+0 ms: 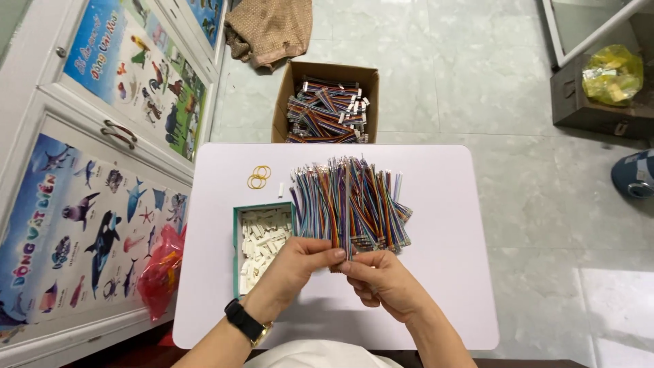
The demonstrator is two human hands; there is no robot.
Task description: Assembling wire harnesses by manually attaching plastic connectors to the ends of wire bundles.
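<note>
The small rectangular plastic table (443, 272) is plain white. On it the flat ribbon cable pieces (351, 204) have stripes of many colours: blue, green, orange, red, yellow, purple and grey. The open cardboard box on the floor (281, 109) is brown and the cable bundles inside it (327, 112) have the same rainbow stripes with white ends. The shallow tray (236, 232) has a teal green rim, and the small plastic connectors (262, 242) in it are cream white. The thin rubber bands (258, 176) are yellow. The wrist watch (245, 322) is black with a gold edge.
</note>
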